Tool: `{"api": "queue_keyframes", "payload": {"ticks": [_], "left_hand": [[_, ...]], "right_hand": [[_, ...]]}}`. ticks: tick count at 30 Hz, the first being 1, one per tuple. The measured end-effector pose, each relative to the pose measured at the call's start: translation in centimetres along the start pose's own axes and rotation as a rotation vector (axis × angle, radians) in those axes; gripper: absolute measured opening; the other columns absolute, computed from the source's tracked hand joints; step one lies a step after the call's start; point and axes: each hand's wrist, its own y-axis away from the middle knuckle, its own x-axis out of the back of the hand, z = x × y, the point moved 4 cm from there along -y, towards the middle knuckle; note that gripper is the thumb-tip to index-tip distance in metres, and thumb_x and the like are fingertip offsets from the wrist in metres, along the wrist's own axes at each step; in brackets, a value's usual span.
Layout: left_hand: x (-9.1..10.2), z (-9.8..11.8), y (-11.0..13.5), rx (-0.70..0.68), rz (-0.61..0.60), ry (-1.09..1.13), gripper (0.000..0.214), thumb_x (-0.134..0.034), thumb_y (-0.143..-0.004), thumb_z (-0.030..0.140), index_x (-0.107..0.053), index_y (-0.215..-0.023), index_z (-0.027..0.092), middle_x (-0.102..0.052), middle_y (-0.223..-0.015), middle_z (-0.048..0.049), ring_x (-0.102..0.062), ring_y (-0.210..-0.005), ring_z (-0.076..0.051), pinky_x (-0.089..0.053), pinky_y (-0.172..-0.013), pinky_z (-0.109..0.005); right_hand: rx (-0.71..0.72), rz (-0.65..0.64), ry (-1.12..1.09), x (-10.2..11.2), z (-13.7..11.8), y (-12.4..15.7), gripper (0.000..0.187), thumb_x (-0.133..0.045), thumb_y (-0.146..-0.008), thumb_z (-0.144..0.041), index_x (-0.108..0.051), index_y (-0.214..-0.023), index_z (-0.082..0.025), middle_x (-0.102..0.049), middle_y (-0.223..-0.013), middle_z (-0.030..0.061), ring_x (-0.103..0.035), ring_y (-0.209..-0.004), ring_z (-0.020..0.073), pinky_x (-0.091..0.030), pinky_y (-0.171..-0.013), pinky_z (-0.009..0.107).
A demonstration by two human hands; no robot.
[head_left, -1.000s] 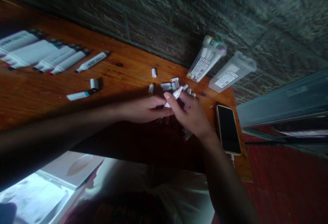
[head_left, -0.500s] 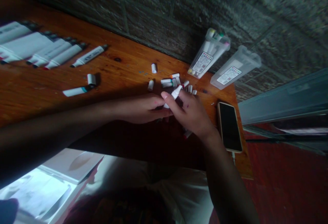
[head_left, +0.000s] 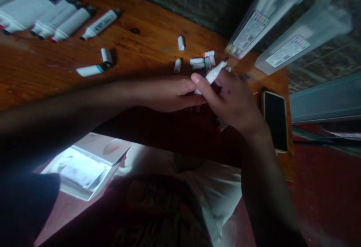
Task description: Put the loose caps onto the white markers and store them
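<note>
My two hands meet over the wooden table (head_left: 146, 32). A white marker (head_left: 212, 76) is pinched in my right hand (head_left: 234, 102), its dark tip pointing up and away. My left hand (head_left: 169, 94) is closed beside it, touching the marker's lower end; what its fingers hold is hidden. Several loose marker caps (head_left: 201, 61) lie just beyond my fingers. An uncapped white marker (head_left: 89, 70) with its cap (head_left: 106, 55) lies to the left. A row of capped white markers (head_left: 59, 23) sits at the far left.
Two clear plastic marker cases (head_left: 255, 26) (head_left: 296, 43) lean against the stone wall at the back right. A phone (head_left: 275, 121) lies face up at the table's right edge. White paper or an open box (head_left: 84, 164) sits below the table by my lap.
The view has moved closer and tilted, so everything has shifted up and right in the picture. My hands keep the same grip on the marker.
</note>
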Motion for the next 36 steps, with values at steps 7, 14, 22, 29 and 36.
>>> {"api": "queue_keyframes", "payload": {"ticks": [7, 14, 22, 29, 36], "left_hand": [[0.2, 1.0, 1.1, -0.079, -0.100, -0.185, 0.036, -0.043, -0.099, 0.038, -0.063, -0.125, 0.022, -0.066, -0.118, 0.0016, -0.062, -0.109, -0.021, -0.045, -0.098, -0.034], [0.3, -1.0, 0.2, 0.064, -0.044, 0.138, 0.018, -0.060, -0.090, 0.031, -0.072, -0.097, 0.020, -0.070, -0.094, 0.0038, -0.066, -0.096, -0.018, -0.050, -0.088, -0.030], [-0.4, -1.0, -0.7, 0.026, 0.019, 0.244, 0.022, -0.050, -0.093, 0.017, -0.066, -0.078, 0.016, -0.068, -0.070, 0.0006, -0.061, -0.060, -0.010, -0.046, -0.057, -0.023], [-0.4, -0.4, -0.8, -0.022, 0.011, 0.240, 0.029, -0.044, -0.095, 0.015, -0.064, -0.074, 0.014, -0.067, -0.067, -0.0006, -0.058, -0.059, -0.009, -0.045, -0.056, -0.022], [0.1, -0.6, -0.6, -0.023, 0.075, 0.272, 0.030, -0.051, -0.094, 0.027, -0.063, -0.068, 0.016, -0.069, -0.067, -0.0017, -0.061, -0.061, -0.011, -0.046, -0.056, -0.021]], "right_hand": [[-0.012, -0.082, 0.104, 0.8, -1.8, 0.6, 0.039, -0.046, -0.098, -0.048, -0.054, -0.073, -0.021, -0.062, -0.070, 0.0038, -0.062, -0.071, 0.0192, -0.042, -0.067, 0.034], [-0.053, 0.077, -0.020, 0.3, -0.5, 0.4, 0.041, -0.046, -0.095, -0.058, -0.056, -0.076, -0.022, -0.060, -0.065, 0.0003, -0.064, -0.073, 0.0181, -0.041, -0.065, 0.032], [-0.119, 0.144, -0.104, 0.5, 0.4, 0.0, 0.036, -0.053, -0.094, -0.050, -0.056, -0.074, -0.021, -0.056, -0.063, 0.0006, -0.061, -0.068, 0.0169, -0.041, -0.064, 0.032], [-0.063, 0.167, -0.148, -0.1, 1.3, -0.3, 0.036, -0.053, -0.093, -0.051, -0.058, -0.074, -0.021, -0.055, -0.061, -0.0007, -0.058, -0.064, 0.0149, -0.043, -0.064, 0.032], [-0.081, 0.251, -0.179, -0.3, 1.4, -0.3, 0.034, -0.050, -0.096, -0.045, -0.059, -0.072, -0.023, -0.055, -0.060, -0.0001, -0.055, -0.061, 0.0159, -0.044, -0.062, 0.034]]}}
